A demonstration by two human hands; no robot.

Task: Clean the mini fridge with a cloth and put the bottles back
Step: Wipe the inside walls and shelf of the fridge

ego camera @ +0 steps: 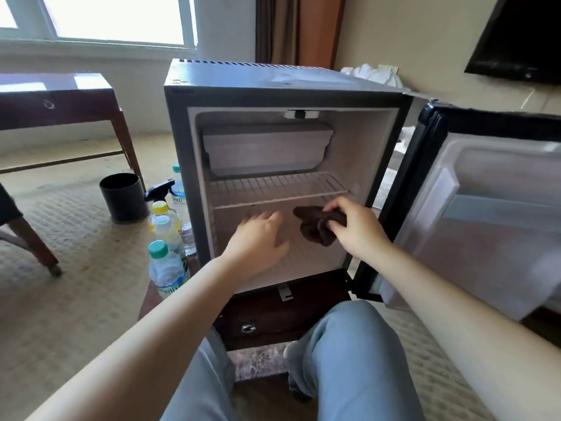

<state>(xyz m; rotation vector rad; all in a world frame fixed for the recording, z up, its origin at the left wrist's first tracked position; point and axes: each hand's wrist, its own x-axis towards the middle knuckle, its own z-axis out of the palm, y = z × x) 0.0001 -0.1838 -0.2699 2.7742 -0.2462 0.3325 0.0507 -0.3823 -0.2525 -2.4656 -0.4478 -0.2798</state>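
- The dark cloth [317, 227] is held bunched up inside the mini fridge [179, 165], in the lower part, just under the wire shelf [273, 189].
- It is gripped by the right hand [353, 229], with the fingers and thumb curled round it. This is likely so it can be rubbed on the walls inside.
- The left hand [261, 238] is put into the lower part too. Its fingers are held straight and close together, and nothing is held. It cannot be told if the fridge floor is touched.
- The door [485, 208] is swung wide open to the right, so room is made for both arms.
- No bottles are seen inside, so wiping is judged to be the step in hand.
- The bottles [165, 238] are stood in a bunch just beside the fridge's left wall, likely so they can be put back fast. A spray bottle [159, 188] is stood with them.
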